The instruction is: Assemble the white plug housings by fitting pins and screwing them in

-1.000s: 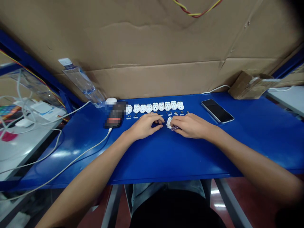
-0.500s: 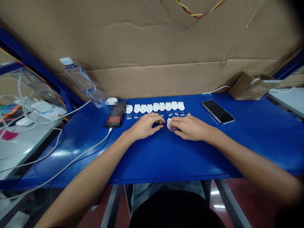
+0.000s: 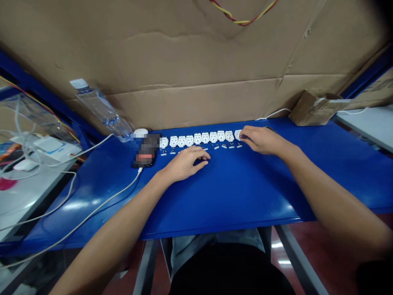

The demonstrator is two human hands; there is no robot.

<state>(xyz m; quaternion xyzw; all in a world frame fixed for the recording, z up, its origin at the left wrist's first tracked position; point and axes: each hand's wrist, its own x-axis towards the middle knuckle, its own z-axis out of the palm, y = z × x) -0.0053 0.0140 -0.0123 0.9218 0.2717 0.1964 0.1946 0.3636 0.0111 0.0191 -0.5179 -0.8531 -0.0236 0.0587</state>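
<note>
My right hand (image 3: 265, 140) pinches a white plug piece (image 3: 237, 134) at the right end of a row along the back of the blue table. The fingers cover part of that piece. To its left stand several similar white plug pieces (image 3: 205, 137), side by side with small pins pointing up. In front of them lie small pale strips (image 3: 231, 147) and tiny brass-coloured screws (image 3: 217, 145). My left hand (image 3: 186, 164) rests on the table before the row, its fingers loosely bent and apart with nothing in them. It hides some of the small parts.
A black phone (image 3: 146, 153) with a white cable lies left of the row. Behind it leans a clear water bottle (image 3: 102, 110). A cardboard box (image 3: 313, 108) sits at the back right, and a cardboard wall (image 3: 196, 61) closes off the back. Another phone is mostly hidden behind my right hand.
My right hand has carried the white plug piece from in front of the row to its right end. The left hand has barely moved. The view has shifted slightly.
</note>
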